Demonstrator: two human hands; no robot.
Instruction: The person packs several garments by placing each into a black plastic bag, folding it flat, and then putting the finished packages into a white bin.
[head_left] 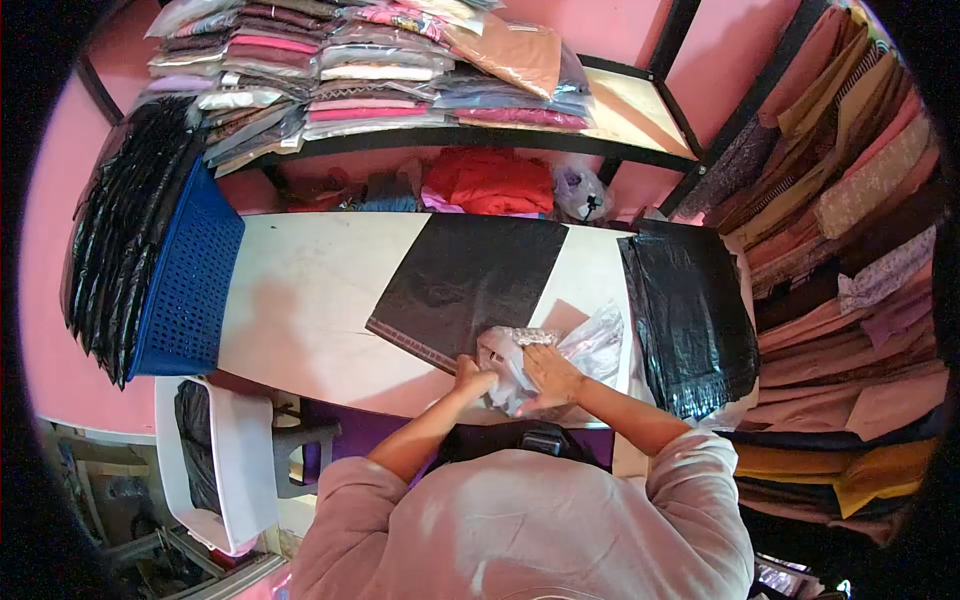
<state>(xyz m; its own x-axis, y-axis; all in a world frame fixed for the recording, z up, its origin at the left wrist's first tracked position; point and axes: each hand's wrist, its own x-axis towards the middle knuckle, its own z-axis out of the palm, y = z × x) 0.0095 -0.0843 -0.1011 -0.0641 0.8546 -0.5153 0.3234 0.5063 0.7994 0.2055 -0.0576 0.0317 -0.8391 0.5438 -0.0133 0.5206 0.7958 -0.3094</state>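
Note:
A small package in clear plastic (508,362), with pale, patterned cloth inside, lies near the front edge of the white table. Its left side is gripped by my left hand (475,382), whose fingers are partly hidden behind the plastic. My right hand (553,377) rests on top of the package, fingers stretched out and thumb apart. Loose clear plastic (597,345) spreads out just right of that hand. Beyond the package, a flat black plastic mailing bag (470,275) lies at an angle, its near edge close to my left hand.
A stack of black plastic bags (690,310) covers the table's right end. At the left stands a blue basket (195,280) packed with black parcels. Plastic-wrapped folded garments (375,75) fill the shelf above. Clothes (850,260) hang at the right; a white bin (245,470) stands lower left.

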